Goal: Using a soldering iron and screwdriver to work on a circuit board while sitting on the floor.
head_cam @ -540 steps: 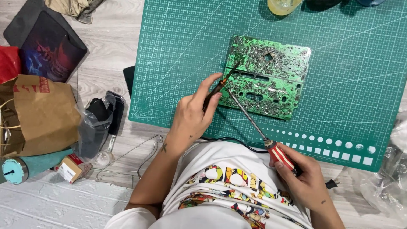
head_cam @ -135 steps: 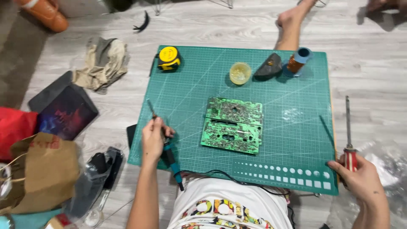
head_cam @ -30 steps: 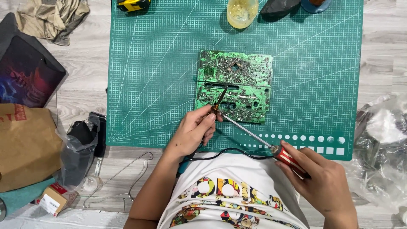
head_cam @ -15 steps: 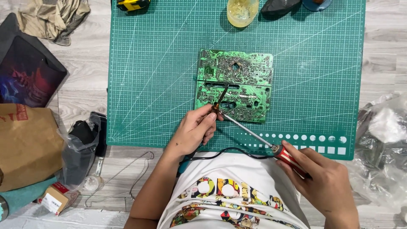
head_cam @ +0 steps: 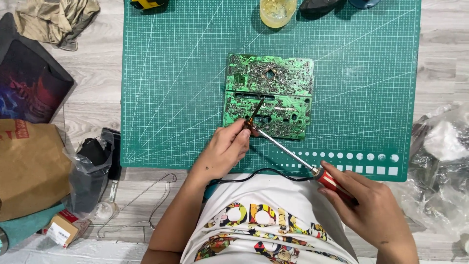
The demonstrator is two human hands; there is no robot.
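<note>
White T-shirt (head_cam: 273,220), short sleeves, multicolour cartoon print band across the chest: yellow, orange, black, teal. Both forearms bare, no watch, no gloves, no rings visible. Left hand (head_cam: 222,151) and right hand (head_cam: 373,210) bare too.

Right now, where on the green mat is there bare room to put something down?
Free: the mat left of the circuit board, and right of it toward the plastic bags. Crowded: the top edge by the yellow cup, and the near edge, where both hands work.

The circuit board (head_cam: 267,95) lies in the middle of my cutting mat (head_cam: 171,88) on the floor (head_cam: 97,78). A cup (head_cam: 277,11) sits behind it. A paper bag (head_cam: 29,171) lies left, plastic bags (head_cam: 439,166) right.
</note>
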